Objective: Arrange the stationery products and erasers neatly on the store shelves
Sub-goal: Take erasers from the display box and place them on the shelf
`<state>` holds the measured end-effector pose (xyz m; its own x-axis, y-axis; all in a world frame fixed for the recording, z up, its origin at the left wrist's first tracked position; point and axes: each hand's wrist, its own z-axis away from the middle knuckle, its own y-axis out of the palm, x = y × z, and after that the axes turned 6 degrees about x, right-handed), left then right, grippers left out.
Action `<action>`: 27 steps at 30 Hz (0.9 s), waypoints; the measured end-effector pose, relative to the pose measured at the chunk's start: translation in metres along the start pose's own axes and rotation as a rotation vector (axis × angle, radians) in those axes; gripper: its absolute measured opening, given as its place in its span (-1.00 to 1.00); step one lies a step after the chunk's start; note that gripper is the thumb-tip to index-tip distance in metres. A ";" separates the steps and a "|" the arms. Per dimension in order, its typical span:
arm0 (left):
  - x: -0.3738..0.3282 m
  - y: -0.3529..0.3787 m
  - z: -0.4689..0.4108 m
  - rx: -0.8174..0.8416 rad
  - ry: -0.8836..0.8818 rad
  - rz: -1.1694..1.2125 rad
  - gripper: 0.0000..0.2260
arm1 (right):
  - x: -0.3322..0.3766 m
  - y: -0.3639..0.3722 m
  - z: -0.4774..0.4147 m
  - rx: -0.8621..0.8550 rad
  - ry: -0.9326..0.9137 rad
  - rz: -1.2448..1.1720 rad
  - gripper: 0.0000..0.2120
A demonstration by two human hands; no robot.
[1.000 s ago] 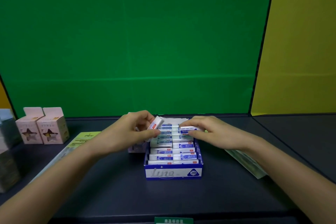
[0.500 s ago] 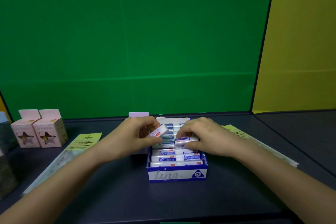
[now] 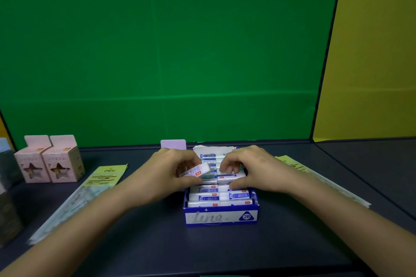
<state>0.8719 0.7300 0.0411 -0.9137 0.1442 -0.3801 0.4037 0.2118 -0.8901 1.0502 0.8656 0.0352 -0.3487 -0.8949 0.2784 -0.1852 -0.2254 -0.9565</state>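
Here left hand pinches loose eraser; right hand pinches boxed eraser

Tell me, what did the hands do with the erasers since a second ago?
The left hand, still pinching the loose eraser, brought it down toward the left row of the blue box. The right hand slid nearer and curled fingers and thumb round the right-row erasers. The box and the pink cartons stayed put.
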 end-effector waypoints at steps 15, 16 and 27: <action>-0.002 0.003 0.002 -0.011 -0.036 -0.104 -0.79 | -0.004 -0.001 0.003 -0.030 0.001 -0.075 -0.88; -0.003 0.004 0.002 -0.011 -0.031 -0.114 -0.80 | -0.003 -0.001 0.003 -0.037 -0.005 -0.078 -0.88; -0.007 0.005 -0.003 0.026 0.045 -0.084 -0.76 | 0.019 -0.001 0.004 -0.151 -0.178 -0.238 -0.72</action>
<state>0.8801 0.7333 0.0402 -0.9409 0.1701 -0.2930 0.3241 0.1996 -0.9247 1.0476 0.8467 0.0411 -0.1156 -0.8802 0.4603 -0.3810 -0.3887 -0.8389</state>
